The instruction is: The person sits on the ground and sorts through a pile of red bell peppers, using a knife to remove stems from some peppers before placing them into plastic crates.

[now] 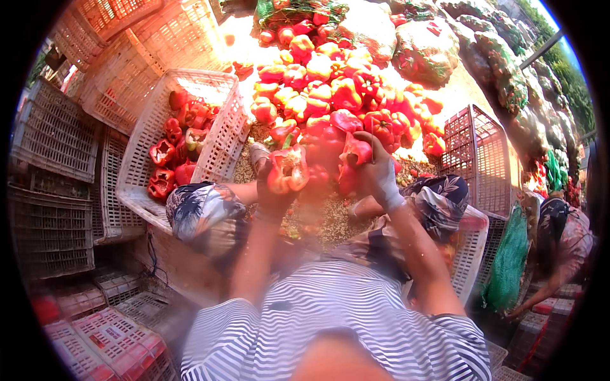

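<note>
Head view, left hand (273, 198) curled round hollow cut pepper (288, 174), right hand (380, 170) clasping glossy red pepper (358, 151)

Seemingly an outdoor produce yard; a heap of red peppers (346, 95) lies sunlit. Crates (56, 133) stand left of the heap; filled sacks (502, 70), right.

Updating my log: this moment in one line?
left hand: holding open pepper; right hand: holding red pepper; pepper pile: beyond; left crate: peppers inside
</note>
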A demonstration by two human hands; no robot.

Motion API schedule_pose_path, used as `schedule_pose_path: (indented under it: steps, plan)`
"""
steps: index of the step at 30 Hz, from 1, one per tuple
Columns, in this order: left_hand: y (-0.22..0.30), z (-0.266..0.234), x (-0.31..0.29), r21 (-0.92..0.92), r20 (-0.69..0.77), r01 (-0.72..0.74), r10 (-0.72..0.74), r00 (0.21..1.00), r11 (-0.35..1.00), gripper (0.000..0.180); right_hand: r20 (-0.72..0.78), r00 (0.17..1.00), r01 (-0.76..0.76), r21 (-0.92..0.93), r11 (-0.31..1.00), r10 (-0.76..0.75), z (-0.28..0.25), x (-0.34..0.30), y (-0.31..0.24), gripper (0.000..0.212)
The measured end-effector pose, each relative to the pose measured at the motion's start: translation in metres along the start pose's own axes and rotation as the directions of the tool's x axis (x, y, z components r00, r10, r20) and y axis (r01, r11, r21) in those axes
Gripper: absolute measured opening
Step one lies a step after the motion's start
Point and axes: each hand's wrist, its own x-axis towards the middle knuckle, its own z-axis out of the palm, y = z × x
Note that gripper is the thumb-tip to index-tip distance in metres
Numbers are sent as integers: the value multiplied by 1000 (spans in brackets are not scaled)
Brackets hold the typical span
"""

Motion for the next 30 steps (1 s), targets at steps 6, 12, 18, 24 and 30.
schedule_pose_path:
  steps: [6, 12, 18, 24, 30]
  plan:
    - [10, -46, 3, 979, 186, -112, 530, 827, -169, 45, -474, 748, 663, 507, 551, -465, 54, 40, -174, 58]
    - [-11, -9, -1, 730, -80, -203, 377, 923, 653, 53, 304, 740, 658, -509, 555, -600, 148, 127, -188, 72]
    - [17, -11, -9, 797, 157, -249, 209, 965, 550, 65, 713, 626, 735, -403, 545, -316, 93, 100, -121, 48]
    - [17, -37, 0, 557, 27, -67, 62, 998, 828, 60, 762, 634, 697, -485, 529, -136, 38, 43, -59, 53]
    - [1, -50, -7, 450, -184, 11, 81, 980, 893, 62, 709, 704, 577, -536, 617, -42, 37, 21, -14, 44]
